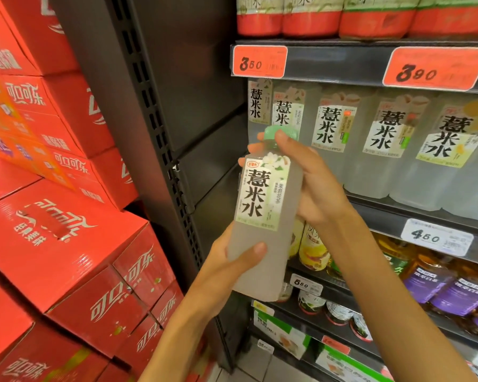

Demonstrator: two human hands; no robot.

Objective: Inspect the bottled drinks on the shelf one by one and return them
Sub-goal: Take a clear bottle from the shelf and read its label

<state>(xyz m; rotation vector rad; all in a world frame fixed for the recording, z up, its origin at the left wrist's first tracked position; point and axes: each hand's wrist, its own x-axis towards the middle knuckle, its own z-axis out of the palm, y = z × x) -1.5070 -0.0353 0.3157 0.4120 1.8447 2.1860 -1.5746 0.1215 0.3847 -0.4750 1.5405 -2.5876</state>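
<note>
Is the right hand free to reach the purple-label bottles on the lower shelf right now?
Probably not yet. The right hand grips the neck of the held bottle, which the left hand holds low down. The purple-label bottles sit open-fronted, so only the grip stands in the way.

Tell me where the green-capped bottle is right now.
In the head view the green-capped bottle is off the shelf, held upright mid-frame: the left hand grips its lower body, the right hand its neck, just before the matching bottles on the shelf.
</note>
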